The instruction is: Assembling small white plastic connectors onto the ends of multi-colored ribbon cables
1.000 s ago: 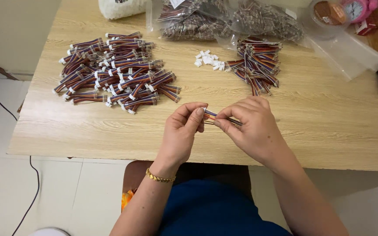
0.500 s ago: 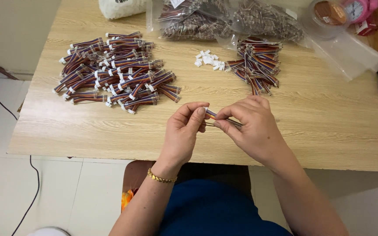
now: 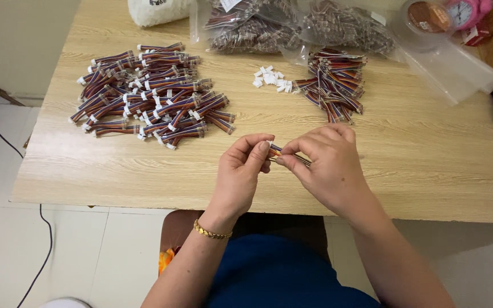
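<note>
My wooden table (image 3: 115, 165) has a pale, straight grain. At its far edge lie clear plastic bags (image 3: 292, 28), soft and crinkled, stuffed with striped wire bundles. On my left spreads a big heap of wire bundles (image 3: 149, 102) with white plugs fitted; a smaller pile (image 3: 335, 85) lies further right, with loose white plugs (image 3: 270, 78) beside it. My left hand (image 3: 241, 171) and right hand (image 3: 329, 165) both pinch one short wire bundle (image 3: 283, 154) just above the near edge.
</note>
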